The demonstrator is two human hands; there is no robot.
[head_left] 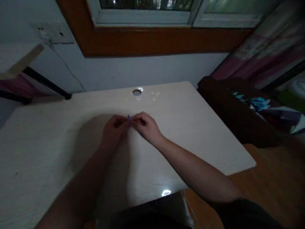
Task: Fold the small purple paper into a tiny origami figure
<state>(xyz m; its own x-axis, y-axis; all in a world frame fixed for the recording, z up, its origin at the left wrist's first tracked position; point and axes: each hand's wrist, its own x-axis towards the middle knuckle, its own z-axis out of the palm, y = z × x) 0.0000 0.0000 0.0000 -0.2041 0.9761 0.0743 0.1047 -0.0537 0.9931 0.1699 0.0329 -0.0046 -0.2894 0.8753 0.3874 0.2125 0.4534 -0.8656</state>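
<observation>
My left hand (113, 130) and my right hand (147, 127) meet over the middle of a pale wooden desk (47, 152). Both have their fingers curled and pinched together on a small purple object (129, 120) held between them, just above the desk top. The object is tiny and mostly hidden by my fingertips, so I cannot make out what it is. Both forearms reach in from the lower edge of the view.
A round cable hole (136, 92) sits near the desk's far edge. A white wall with a socket plate (51, 32) and a wood-framed window (143, 38) lie behind. A dark bed end (228, 108) with bedding stands right of the desk, wooden floor (274, 178) below.
</observation>
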